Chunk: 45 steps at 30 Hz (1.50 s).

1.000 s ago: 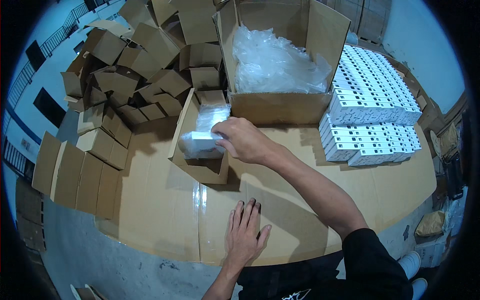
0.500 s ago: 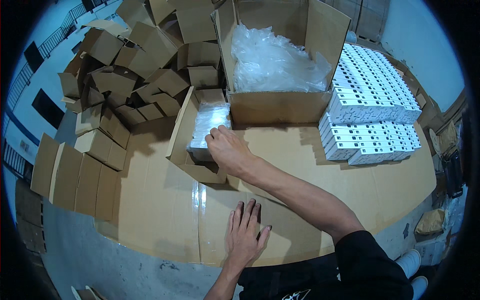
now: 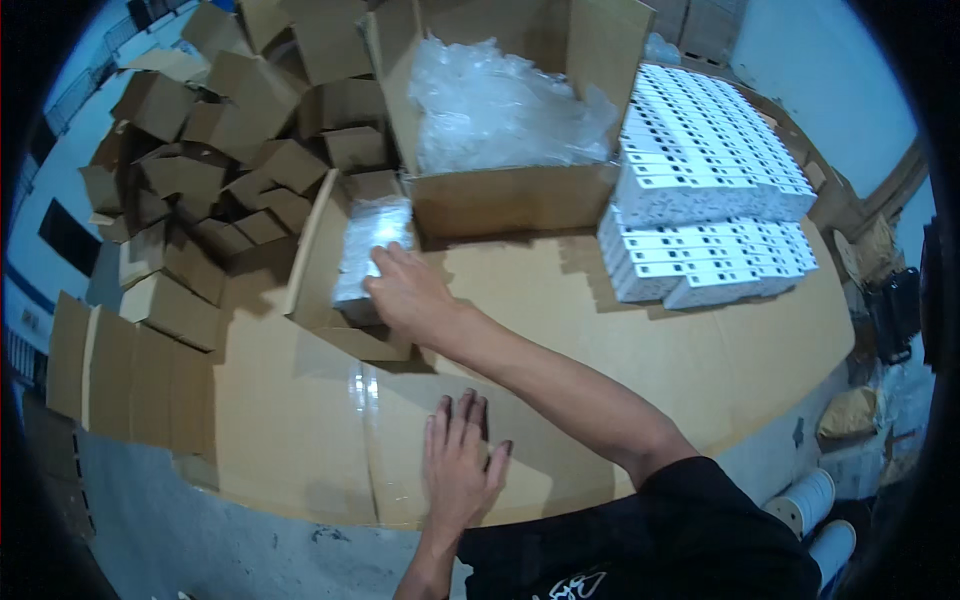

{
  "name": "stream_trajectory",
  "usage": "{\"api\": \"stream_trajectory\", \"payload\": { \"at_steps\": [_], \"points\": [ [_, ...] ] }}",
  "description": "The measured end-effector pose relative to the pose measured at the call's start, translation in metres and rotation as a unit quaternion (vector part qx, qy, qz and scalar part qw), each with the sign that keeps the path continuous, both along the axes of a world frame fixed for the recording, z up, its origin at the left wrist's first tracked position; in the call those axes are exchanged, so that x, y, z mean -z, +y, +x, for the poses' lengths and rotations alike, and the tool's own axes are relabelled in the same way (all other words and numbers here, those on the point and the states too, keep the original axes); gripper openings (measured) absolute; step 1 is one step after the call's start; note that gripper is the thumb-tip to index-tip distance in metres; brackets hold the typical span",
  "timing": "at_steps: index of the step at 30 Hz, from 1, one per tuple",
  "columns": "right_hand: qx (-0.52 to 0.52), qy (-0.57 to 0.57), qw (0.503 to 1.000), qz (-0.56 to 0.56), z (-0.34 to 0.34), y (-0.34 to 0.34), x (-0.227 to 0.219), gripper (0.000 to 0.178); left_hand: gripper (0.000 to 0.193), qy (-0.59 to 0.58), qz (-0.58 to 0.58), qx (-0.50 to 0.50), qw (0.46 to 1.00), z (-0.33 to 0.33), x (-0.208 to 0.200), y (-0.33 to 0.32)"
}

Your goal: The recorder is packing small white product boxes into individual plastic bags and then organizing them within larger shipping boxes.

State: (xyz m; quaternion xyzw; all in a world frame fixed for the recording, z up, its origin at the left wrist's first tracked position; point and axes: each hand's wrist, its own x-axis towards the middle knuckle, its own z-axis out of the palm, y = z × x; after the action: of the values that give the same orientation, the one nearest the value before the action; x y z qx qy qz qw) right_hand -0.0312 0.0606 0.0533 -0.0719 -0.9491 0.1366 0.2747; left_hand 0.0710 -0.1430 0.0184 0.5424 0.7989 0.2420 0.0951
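My right hand (image 3: pixel 412 296) reaches forward into a small open cardboard box (image 3: pixel 318 240) and grips the near end of a plastic-wrapped packet (image 3: pixel 366 238) lying lengthwise inside it. The packet looks pale and shiny under its film. My left hand (image 3: pixel 460 468) lies flat, fingers spread, on the taped cardboard sheet (image 3: pixel 290 420) that covers the table, close to my body. It holds nothing.
Behind the small box stands a large open carton (image 3: pixel 510 200) full of clear plastic bags. Stacks of white boxes (image 3: pixel 700 190) fill the right side. A heap of small folded cardboard boxes (image 3: pixel 200 170) lies at the left, with flattened cartons (image 3: pixel 120 370) at the table's left edge.
My right hand has lowered the wrapped packet from above the small box down into it and drawn back toward me. My left hand has stayed flat on the sheet.
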Motion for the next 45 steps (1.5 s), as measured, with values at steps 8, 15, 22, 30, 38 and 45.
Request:
{"api": "stream_trajectory", "payload": {
  "at_steps": [8, 15, 22, 30, 38, 45],
  "points": [
    [-0.004, -0.041, 0.992, -0.123, 0.044, -0.009, -0.015, 0.043, 0.072, 0.032, -0.019, 0.001, 0.999, -0.005, 0.011, 0.018],
    [0.022, 0.072, 0.980, -0.184, 0.138, 0.010, -0.004, 0.050, 0.061, 0.090, 0.014, 0.041, 0.995, -0.029, 0.030, 0.072],
    [0.135, 0.107, 0.975, -0.142, 0.256, 0.046, -0.002, 0.046, 0.064, 0.102, 0.021, 0.063, 0.993, -0.047, 0.025, 0.148],
    [0.418, 0.113, 0.900, -0.058, 0.352, 0.082, 0.012, 0.046, 0.057, 0.095, 0.030, 0.057, 0.993, -0.069, 0.031, 0.197],
    [0.438, 0.109, 0.892, 0.002, 0.370, 0.098, 0.023, 0.044, 0.056, 0.099, 0.012, 0.067, 0.993, -0.070, 0.031, 0.193],
    [0.429, 0.127, 0.894, 0.017, 0.376, 0.099, 0.026, 0.037, 0.056, 0.114, 0.021, 0.065, 0.991, -0.071, 0.033, 0.194]
  ]
}}
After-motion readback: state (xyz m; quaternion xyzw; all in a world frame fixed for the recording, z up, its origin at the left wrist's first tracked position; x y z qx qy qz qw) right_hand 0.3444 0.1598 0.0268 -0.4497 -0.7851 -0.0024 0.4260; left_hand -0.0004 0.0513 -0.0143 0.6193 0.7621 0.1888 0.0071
